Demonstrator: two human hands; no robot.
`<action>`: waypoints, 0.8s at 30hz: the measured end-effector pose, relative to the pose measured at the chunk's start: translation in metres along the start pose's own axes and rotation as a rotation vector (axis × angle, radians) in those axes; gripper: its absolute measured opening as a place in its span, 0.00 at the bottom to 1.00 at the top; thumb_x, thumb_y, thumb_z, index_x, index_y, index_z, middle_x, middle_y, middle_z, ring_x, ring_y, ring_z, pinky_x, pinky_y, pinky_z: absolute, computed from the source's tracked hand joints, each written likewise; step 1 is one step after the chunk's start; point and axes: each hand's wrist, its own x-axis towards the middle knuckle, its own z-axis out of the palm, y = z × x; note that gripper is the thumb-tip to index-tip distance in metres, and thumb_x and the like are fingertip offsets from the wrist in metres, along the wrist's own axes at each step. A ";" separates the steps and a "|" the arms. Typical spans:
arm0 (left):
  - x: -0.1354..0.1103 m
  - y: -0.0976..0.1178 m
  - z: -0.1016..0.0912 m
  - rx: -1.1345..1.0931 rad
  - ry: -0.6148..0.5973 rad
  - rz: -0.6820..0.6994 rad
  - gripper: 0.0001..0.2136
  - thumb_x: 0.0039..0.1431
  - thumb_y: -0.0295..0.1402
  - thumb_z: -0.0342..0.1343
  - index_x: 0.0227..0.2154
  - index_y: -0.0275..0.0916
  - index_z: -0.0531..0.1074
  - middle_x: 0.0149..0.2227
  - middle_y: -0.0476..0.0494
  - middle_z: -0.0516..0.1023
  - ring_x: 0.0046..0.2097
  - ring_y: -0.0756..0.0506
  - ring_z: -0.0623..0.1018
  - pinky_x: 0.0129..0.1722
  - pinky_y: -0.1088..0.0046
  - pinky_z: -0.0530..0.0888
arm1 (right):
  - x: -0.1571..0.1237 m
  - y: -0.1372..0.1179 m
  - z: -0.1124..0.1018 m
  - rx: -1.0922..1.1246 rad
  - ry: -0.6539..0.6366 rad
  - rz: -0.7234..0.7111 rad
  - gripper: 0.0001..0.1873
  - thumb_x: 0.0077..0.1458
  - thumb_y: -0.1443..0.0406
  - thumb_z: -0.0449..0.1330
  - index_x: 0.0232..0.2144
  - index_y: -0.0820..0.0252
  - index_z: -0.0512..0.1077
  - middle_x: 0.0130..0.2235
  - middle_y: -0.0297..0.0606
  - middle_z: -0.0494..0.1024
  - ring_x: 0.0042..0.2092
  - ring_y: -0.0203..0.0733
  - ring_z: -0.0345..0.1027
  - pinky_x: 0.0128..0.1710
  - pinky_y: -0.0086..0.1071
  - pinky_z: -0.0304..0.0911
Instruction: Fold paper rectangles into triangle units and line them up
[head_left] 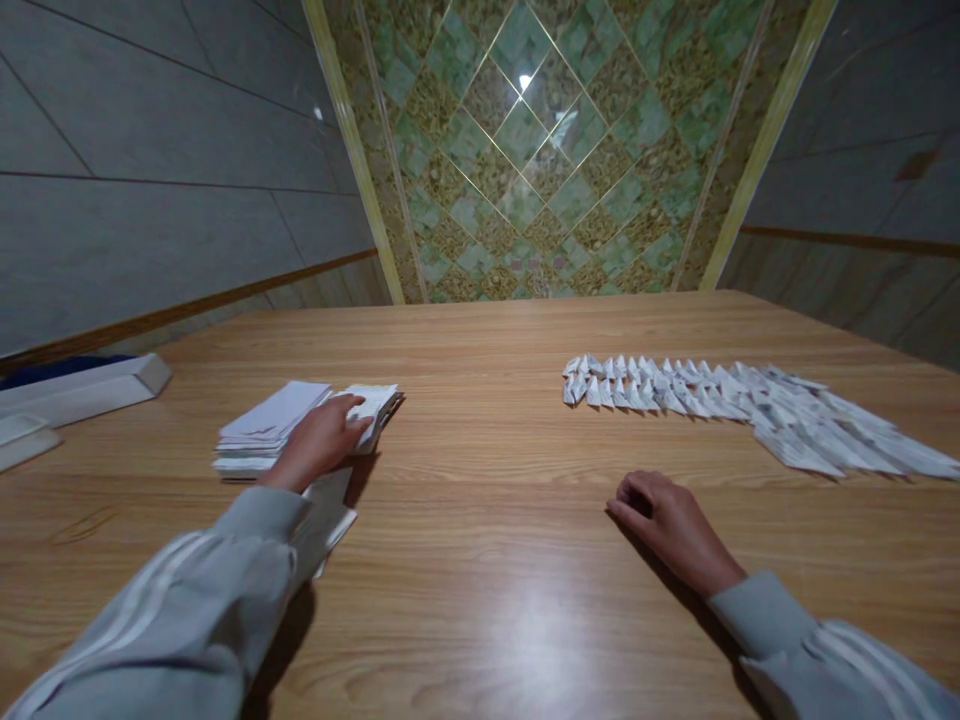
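My left hand [321,440] lies over a small stack of printed paper sheets [379,402], its fingers stretched out and resting on the top sheet. Just left of it, a thicker pile of white paper [274,415] touches my wrist's side. Several loose paper pieces [324,515] lie beneath my left forearm, partly hidden by the sleeve. On the right, my right hand [667,525] rests on the table with fingers loosely curled toward the thumb and nothing visible in them. Beyond it stand rows of folded paper pieces [652,388] with pointed tips, nested into one another.
The wooden table [480,430] reaches back to a green and gold tiled wall [525,160]. At the left edge lie a long white box [90,390] with something dark blue behind it and a smaller white object [26,438]. Grey tiled walls flank both sides.
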 end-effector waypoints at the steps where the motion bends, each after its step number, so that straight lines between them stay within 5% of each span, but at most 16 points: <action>1: 0.002 -0.012 0.001 0.042 -0.037 -0.049 0.26 0.57 0.39 0.49 0.52 0.24 0.72 0.55 0.22 0.74 0.55 0.28 0.75 0.52 0.54 0.71 | 0.000 0.000 0.001 -0.005 -0.001 -0.006 0.11 0.55 0.60 0.58 0.23 0.57 0.67 0.27 0.37 0.74 0.32 0.45 0.67 0.33 0.35 0.58; 6: -0.005 -0.037 0.015 0.153 -0.196 -0.125 0.29 0.53 0.50 0.50 0.48 0.30 0.75 0.50 0.25 0.79 0.51 0.27 0.77 0.46 0.58 0.72 | -0.001 -0.002 0.004 -0.011 -0.027 -0.004 0.11 0.55 0.60 0.57 0.24 0.57 0.67 0.28 0.38 0.74 0.33 0.46 0.67 0.35 0.36 0.58; 11: -0.007 -0.037 0.016 0.183 -0.228 -0.142 0.27 0.56 0.48 0.48 0.51 0.33 0.74 0.49 0.29 0.80 0.50 0.30 0.77 0.45 0.61 0.71 | 0.000 -0.003 0.002 -0.020 -0.046 -0.003 0.12 0.56 0.59 0.57 0.24 0.57 0.67 0.29 0.38 0.74 0.34 0.46 0.67 0.35 0.37 0.58; 17: -0.005 -0.040 -0.001 0.142 -0.192 -0.163 0.22 0.64 0.40 0.48 0.53 0.30 0.71 0.51 0.33 0.79 0.50 0.34 0.77 0.44 0.66 0.71 | -0.001 -0.004 0.002 -0.015 -0.033 -0.012 0.12 0.56 0.60 0.57 0.23 0.57 0.67 0.28 0.38 0.74 0.33 0.46 0.66 0.34 0.36 0.58; 24: -0.003 -0.052 -0.006 0.045 -0.042 -0.165 0.14 0.65 0.38 0.56 0.47 0.33 0.73 0.46 0.41 0.77 0.45 0.40 0.78 0.43 0.60 0.76 | -0.002 -0.003 0.002 -0.013 -0.016 -0.037 0.11 0.56 0.60 0.58 0.23 0.56 0.67 0.27 0.37 0.73 0.33 0.45 0.66 0.33 0.35 0.58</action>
